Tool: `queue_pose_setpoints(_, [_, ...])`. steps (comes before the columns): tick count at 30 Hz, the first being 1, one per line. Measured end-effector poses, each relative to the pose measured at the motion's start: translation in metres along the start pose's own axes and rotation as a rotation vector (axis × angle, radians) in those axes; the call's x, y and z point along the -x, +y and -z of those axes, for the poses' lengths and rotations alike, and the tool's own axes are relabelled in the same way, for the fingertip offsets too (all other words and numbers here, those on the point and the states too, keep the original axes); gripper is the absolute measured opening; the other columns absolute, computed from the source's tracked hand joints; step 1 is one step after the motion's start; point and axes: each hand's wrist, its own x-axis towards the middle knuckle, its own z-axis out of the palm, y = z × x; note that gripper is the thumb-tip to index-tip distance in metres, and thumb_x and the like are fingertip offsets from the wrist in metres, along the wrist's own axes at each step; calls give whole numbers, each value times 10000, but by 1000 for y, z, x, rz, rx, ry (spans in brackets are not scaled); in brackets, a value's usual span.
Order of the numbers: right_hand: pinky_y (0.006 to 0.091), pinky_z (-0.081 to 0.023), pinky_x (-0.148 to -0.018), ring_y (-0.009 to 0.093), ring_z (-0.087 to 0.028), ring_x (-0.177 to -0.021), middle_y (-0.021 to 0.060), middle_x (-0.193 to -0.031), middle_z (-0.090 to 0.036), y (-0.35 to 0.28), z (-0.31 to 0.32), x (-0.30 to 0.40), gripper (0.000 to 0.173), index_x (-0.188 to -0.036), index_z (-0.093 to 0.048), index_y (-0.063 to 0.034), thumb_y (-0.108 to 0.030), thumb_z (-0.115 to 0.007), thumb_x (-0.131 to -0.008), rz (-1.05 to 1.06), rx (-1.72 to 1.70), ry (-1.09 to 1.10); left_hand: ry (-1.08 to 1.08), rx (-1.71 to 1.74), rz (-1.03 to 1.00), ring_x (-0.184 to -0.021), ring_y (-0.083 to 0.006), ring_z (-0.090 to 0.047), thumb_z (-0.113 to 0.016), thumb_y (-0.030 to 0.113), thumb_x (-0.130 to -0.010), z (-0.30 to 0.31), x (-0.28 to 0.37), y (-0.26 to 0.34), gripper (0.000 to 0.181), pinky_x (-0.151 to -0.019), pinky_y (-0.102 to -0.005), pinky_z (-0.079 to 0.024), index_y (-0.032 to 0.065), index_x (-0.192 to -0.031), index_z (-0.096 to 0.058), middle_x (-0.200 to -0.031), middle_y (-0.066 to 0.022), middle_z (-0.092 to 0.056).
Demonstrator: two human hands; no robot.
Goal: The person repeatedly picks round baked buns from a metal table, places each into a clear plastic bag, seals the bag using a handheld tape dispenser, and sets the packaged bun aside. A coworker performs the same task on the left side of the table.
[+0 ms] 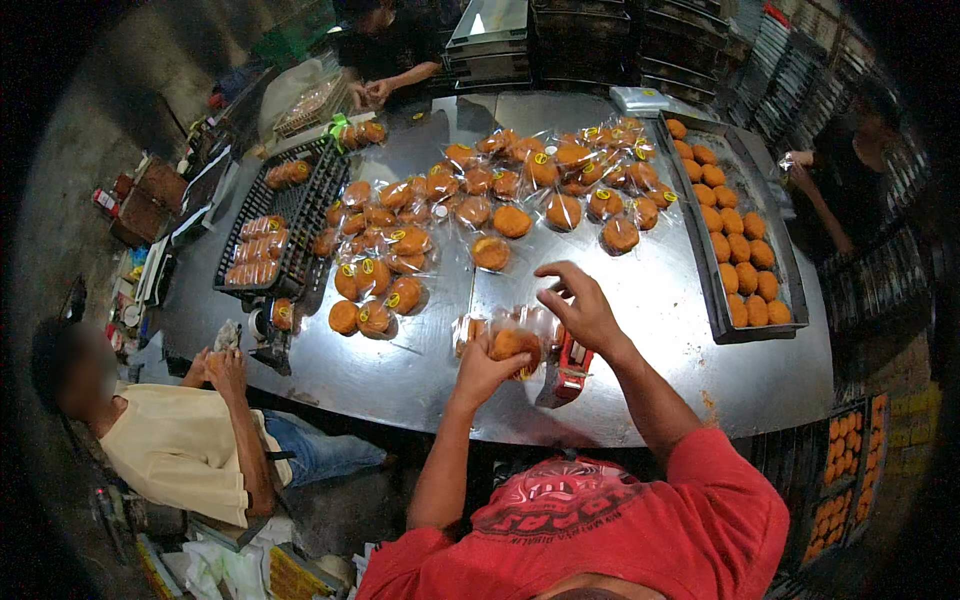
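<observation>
My left hand [484, 373] grips a round brown bun [515, 346] in clear plastic film, low over the metal table [375, 386]. My right hand [587, 311] is raised just to the right of it, fingers apart and curled, holding nothing that I can see. Under my right hand a red label or tape dispenser [572, 375] stands on the table. Another wrapped bun pack [466, 330] shows partly behind my left hand. Beyond my hands lie many buns in clear bags [489, 253], several bearing yellow stickers.
A dark metal tray [796, 300] of unwrapped buns lies at the right. A black plastic crate [296, 259] with packed buns stands at the left. A person in a cream shirt [180, 442] sits at left; two more people are at the far side and right. Plastic bags [640, 100] lie at the far edge.
</observation>
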Motion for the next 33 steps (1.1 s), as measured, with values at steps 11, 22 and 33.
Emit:
queue_pose_setpoints(11, [439,-493,-777,324,-645,-838,186,-915,-671,-1,-1,86,278,-1057,-690,-71,-278,-623,-884,-39,337,-699,-431,595,252,-1148,-202,-580,-714,153,-847,-26,70,-51,622,-978,-345,-484,2,-1354,-387,-1260,-119,-558])
queue_pose_setpoints(22, [386,-482,-853,309,-622,-941,168,-999,-636,87,-24,102,402,-1128,-598,4,-295,-670,-868,-247,46,46,-31,691,119,-965,-181,-643,-676,176,-885,-49,60,-44,360,-838,-311,-532,14,-1186,-561,-1090,-92,-643])
queue_pose_setpoints(33, [324,-439,-612,189,-565,-654,89,-682,-575,52,-48,145,287,-816,-601,13,-219,-530,-969,-187,-118,253,152,474,38,-851,-186,-664,-424,434,-1020,-67,67,-30,526,-776,-298,-536,-40,-1004,-651,-959,-109,-683])
